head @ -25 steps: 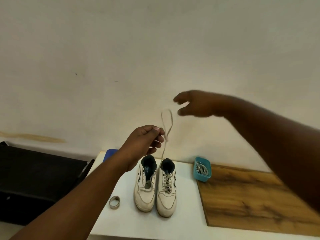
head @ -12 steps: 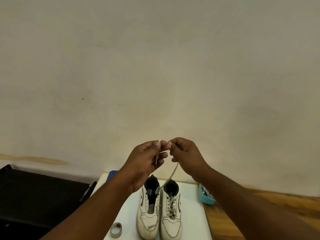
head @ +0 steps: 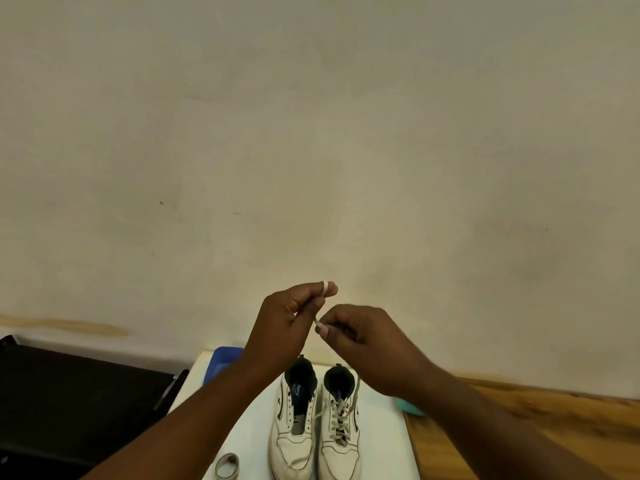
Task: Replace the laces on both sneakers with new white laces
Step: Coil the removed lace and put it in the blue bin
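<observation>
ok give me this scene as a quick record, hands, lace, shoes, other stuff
left hand: lace wrapped round a fingertip, held up
right hand: pinches the lace
lace: runs between both hands
left shoe: unlaced
right shoe: laced
tape roll: on white table, left of the shoes
blue tray: behind left arm

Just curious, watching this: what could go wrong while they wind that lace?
The lace is wrapped round a finger of the left hand and pinched by the right hand; a slip could unwind it. Its tail hangs by the laced right sneaker and might snag there.
</observation>
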Demonstrator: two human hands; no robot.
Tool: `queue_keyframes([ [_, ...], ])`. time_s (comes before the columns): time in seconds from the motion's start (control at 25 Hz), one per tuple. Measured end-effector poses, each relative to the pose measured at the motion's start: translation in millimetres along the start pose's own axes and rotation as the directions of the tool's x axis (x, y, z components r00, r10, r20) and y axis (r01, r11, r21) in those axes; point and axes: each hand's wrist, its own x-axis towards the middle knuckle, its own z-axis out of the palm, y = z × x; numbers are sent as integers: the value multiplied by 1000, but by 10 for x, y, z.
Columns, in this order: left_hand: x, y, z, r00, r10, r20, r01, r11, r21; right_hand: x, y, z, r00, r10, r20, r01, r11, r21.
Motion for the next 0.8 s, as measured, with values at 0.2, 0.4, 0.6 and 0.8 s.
queue_keyframes([
  [0.2,-125,-91,21,998,45,49,-45,999,1,117,-212,-423,997,-72,-12,70,989,-131],
  [0.4,-212,-16,52,976,-68,206,92,990,-109,355,-49,-585,992,-41,-119,22,987,-158],
  [0.6,-134,341,62,945,-184,270,265,915,-305,438,40,-610,985,-7,-175,-6,997,-75],
  [0.8,69,754,50,934,-207,291,350,696,-627,426,-50,-669,980,-15,-197,22,999,31],
])
